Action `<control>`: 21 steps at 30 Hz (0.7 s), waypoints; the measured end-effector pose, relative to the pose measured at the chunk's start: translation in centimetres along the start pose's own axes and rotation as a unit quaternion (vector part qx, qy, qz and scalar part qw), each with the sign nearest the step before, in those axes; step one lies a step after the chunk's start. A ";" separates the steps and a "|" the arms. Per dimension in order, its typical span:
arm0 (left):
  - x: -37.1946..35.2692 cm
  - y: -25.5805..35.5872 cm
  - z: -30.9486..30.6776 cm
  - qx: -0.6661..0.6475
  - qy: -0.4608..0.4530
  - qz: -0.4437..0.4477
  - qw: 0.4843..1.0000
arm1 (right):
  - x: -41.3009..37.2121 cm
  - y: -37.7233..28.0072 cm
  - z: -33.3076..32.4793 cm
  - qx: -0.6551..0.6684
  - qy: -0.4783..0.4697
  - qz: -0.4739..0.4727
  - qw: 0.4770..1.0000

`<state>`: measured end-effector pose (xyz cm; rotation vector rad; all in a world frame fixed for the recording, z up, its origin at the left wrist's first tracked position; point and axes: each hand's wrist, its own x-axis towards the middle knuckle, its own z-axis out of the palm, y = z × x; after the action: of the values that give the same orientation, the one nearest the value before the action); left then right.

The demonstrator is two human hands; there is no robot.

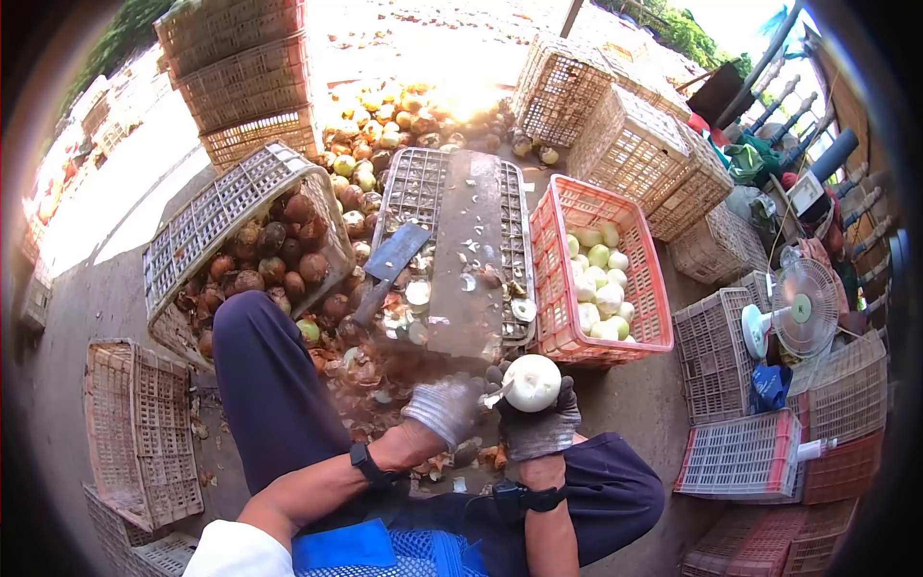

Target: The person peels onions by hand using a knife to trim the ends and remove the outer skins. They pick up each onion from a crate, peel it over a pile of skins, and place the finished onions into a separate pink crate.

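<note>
My right hand (543,428), in a dark grey glove, holds a large peeled white onion (532,383) from below and the side. My left hand (444,409), in a lighter grey glove, is blurred by motion and closed just left of the onion. A thin pale blade of a small knife (496,394) shows between that hand and the onion; its handle is hidden. In front of me stands an upturned crate with a board (471,260) across it, littered with peel scraps. A cleaver (394,255) lies at its left side.
A red crate (654,298) right of the board holds peeled onions. At left, a tipped crate (212,226) spills brown-skinned onions; more onions (385,120) lie heaped behind. Stacked crates (240,77) stand around, with a fan (803,308) at right. Onion skins (351,370) litter the floor.
</note>
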<state>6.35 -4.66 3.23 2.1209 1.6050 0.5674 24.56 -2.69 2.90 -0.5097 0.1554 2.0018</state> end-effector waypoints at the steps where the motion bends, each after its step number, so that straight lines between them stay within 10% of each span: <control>1: 0.1 -0.1 0.2 0.006 -0.012 -0.005 1.000 | -0.1 0.0 0.1 -0.002 -0.003 0.003 1.000; 21: 2.0 -2.7 2.5 -0.090 -0.042 -0.120 0.988 | -0.1 -0.1 0.5 -0.082 -0.058 0.012 0.995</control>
<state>6.06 -2.28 -0.18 1.7669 1.6636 0.5164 24.58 -2.54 3.45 -0.4939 -0.0754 2.0717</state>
